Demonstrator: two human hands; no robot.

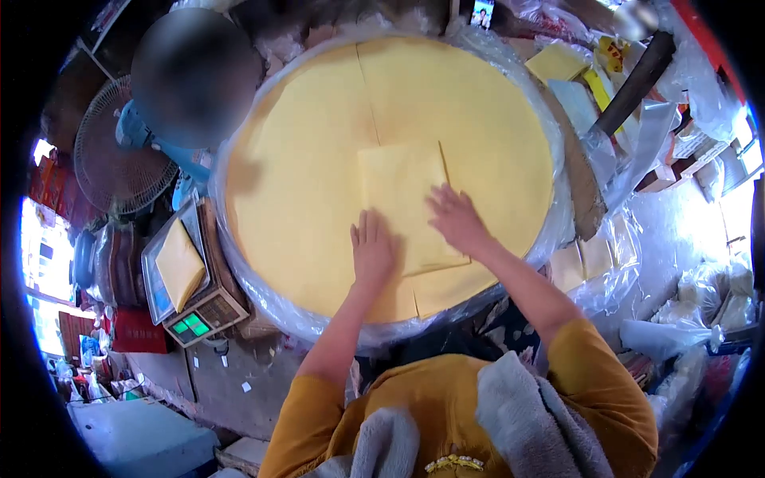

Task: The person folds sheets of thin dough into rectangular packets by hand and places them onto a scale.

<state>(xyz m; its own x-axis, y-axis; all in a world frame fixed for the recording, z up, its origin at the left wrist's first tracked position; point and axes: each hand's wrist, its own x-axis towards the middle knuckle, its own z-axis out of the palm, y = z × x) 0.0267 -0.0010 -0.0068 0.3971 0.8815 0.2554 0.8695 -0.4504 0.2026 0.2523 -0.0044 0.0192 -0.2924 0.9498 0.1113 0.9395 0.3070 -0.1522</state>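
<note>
A wide round yellow layer (295, 175), thin and sheet-like, covers a round table edged with clear plastic (562, 171). On its middle lies a flat, roughly rectangular yellow folded piece (402, 179); I cannot make out its material. My left hand (373, 251) rests palm down along the left edge of that piece, fingers stretched out. My right hand (458, 219) lies over its right side with the fingers spread. Neither hand grips anything. A dark slit shows in the yellow layer above the piece, and a shorter one below.
Left of the table, a digital scale (211, 315) with green digits carries a yellow folded packet (180, 263). Behind it stands a blue fan (131, 143). Plastic bags and a dark bar (637, 84) crowd the upper right. Several yellow packets (594, 259) sit in plastic at right.
</note>
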